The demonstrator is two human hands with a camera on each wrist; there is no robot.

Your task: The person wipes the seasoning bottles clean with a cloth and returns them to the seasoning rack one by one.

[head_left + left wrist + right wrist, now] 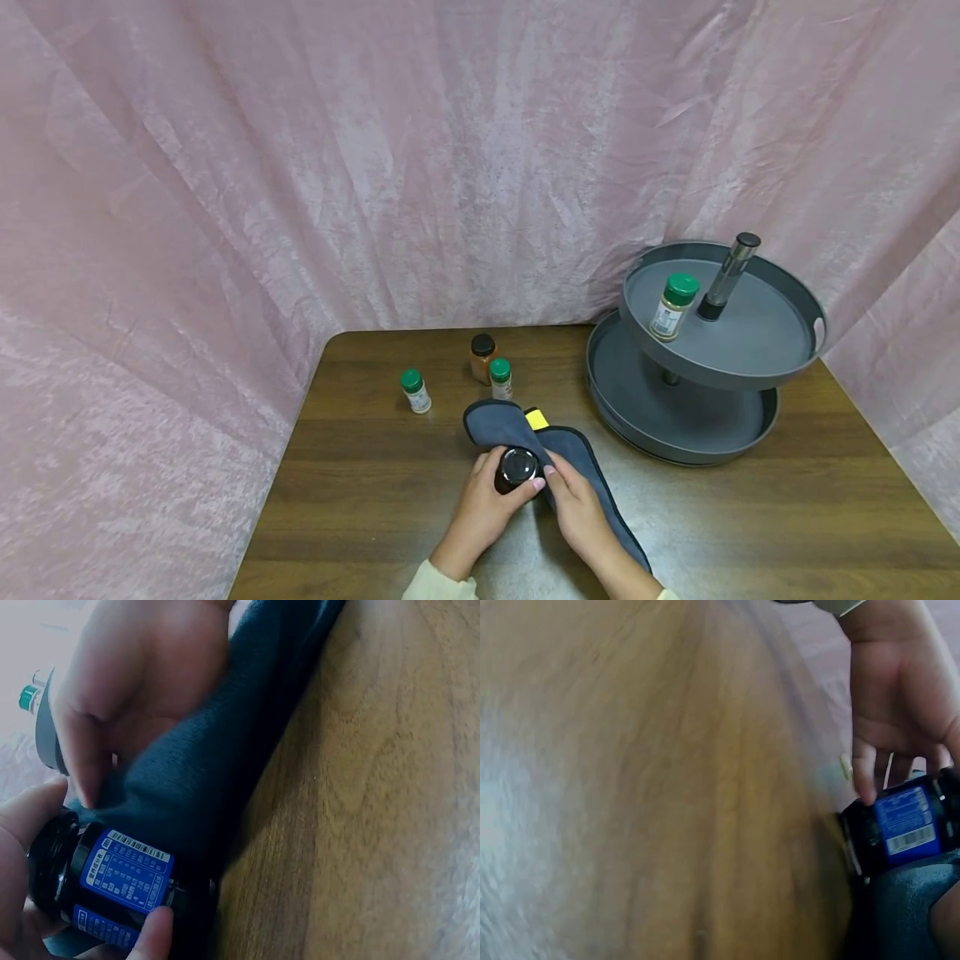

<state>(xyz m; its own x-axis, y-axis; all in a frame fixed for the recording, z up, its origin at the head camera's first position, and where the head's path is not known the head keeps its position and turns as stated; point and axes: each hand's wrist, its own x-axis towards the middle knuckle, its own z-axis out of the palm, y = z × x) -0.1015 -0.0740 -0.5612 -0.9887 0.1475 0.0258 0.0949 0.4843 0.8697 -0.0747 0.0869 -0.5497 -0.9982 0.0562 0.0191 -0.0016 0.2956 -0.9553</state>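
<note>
A dark jar (517, 468) with a black lid is gripped by the left hand (480, 510) near the table's front. In the left wrist view the jar (124, 877) shows a blue printed label, with fingers (154, 934) on its side. The right hand (581, 510) pinches a grey-blue cloth (600, 492) with black edging and a yellow tag, right beside the jar. Part of the cloth lies behind the jar and extends toward the front right. In the right wrist view the cloth (911, 904) lies against the jar (907, 821).
Beyond the cloth stand a green-capped bottle (501, 380) and a black-capped orange-brown jar (482, 360). Another green-capped bottle (416, 392) is farther left. At right is a two-tier grey tray (682, 437), a green-capped bottle (673, 307) on its upper tier. Pink curtain (450, 167) hangs behind.
</note>
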